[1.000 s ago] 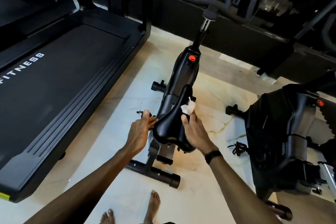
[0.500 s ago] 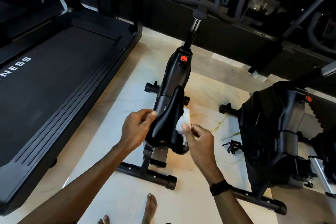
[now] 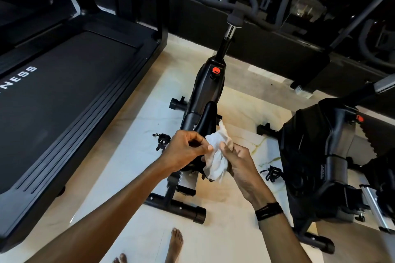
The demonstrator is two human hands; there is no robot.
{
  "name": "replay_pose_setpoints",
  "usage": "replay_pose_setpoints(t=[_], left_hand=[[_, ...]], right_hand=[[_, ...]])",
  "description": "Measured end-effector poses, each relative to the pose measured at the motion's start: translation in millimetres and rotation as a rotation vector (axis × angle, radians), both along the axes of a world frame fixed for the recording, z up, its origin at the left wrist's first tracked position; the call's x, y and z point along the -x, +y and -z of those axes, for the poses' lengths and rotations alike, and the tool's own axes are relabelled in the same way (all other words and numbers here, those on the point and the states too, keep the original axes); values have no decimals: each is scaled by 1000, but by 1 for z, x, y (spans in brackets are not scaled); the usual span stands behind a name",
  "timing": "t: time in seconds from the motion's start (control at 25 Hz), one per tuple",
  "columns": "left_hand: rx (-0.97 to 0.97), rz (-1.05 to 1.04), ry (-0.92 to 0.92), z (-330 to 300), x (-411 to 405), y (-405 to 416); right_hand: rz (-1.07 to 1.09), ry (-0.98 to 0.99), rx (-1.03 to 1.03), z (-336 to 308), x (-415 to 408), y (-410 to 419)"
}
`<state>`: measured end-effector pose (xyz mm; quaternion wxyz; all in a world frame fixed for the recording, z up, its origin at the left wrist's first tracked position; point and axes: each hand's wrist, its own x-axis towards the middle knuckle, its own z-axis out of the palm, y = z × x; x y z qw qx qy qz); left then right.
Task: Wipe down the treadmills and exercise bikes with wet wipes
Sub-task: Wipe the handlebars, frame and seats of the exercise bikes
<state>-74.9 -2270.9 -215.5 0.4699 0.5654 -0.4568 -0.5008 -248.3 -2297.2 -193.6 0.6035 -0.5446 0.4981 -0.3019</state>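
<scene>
Standing at the far left, the treadmill [image 3: 64, 100] lay well apart from the work. Just right of it, the left hand [image 3: 183, 149] pinched one edge of the crumpled wet wipe [image 3: 215, 156] between thumb and fingertips, above the saddle [image 3: 206, 118] of the nearer exercise bike [image 3: 205, 92]. The right hand [image 3: 239, 162] gripped the wipe's other side, fingers curled into it. This looked like refolding the wipe between passes on the saddle. The next move likely called for a fresh face pressed back onto the bike. A second bike [image 3: 320, 156] waited at right.
</scene>
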Motion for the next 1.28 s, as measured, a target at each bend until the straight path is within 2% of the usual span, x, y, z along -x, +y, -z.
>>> replay_pose_setpoints(t=[0.08,0.24,0.48,0.68,0.88,0.96,1.04,1.2,1.28], left_hand=[[-7,-27,-20,-2,3,1],[-9,-90,33,-9,7,2],[-43,-28,9,-17,8,0],[-25,-187,189,-19,-8,-2],[-27,-231,219,-21,-5,-4],[-39,-256,240,-20,-3,-4],[-62,-239,264,-18,-3,-3],[-100,-143,444,-19,1,1],[-82,-91,416,-20,3,3]], right_hand=[[10,35,-8,-5,3,-2],[24,-52,-73,-10,8,-11],[-64,-106,-91,-10,-3,-5],[74,-76,-59,-4,7,-12],[3,-108,-45,-2,-1,-5],[60,-95,-43,1,-5,-8],[123,-107,-57,2,-7,-10],[124,-29,10,5,-15,-7],[127,60,50,8,-18,-8]])
